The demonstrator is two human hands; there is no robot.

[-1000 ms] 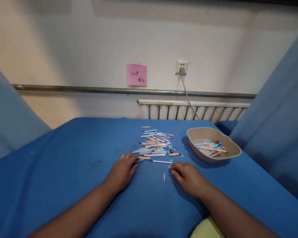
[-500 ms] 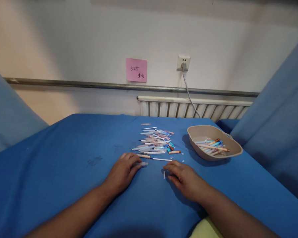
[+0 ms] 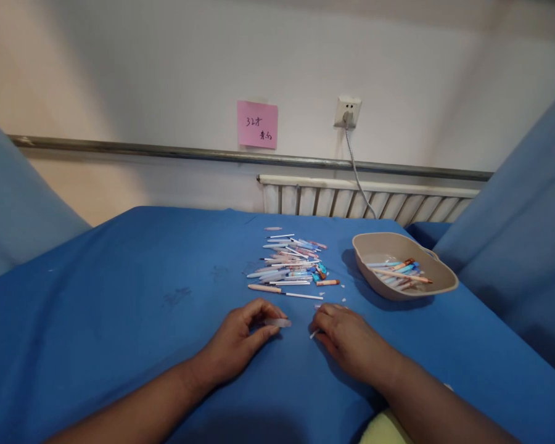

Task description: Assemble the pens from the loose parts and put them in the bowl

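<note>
1. Left hand: My left hand (image 3: 235, 340) pinches a translucent barrel (image 3: 278, 322) between thumb and fingers, low over the blue cloth (image 3: 120, 296). One end projects toward my right hand (image 3: 351, 342), presumably to leave that end accessible.
2. Right hand: My fingers are closed narrowly on a slim white piece (image 3: 313, 334). Its tip protrudes toward the barrel; a fingertip pinch appears suited to so small a part.
3. Layout: The pile of pen parts (image 3: 289, 262) lies beyond both hands, probably for easy reach. The beige basin (image 3: 437, 280), holding more pens, stands at the right, apart from the pile.
4. Change from the earlier frames: The white piece has left the cloth for my right fingers. My left hand has moved inward, clear of the peach barrel (image 3: 264, 288).
</note>
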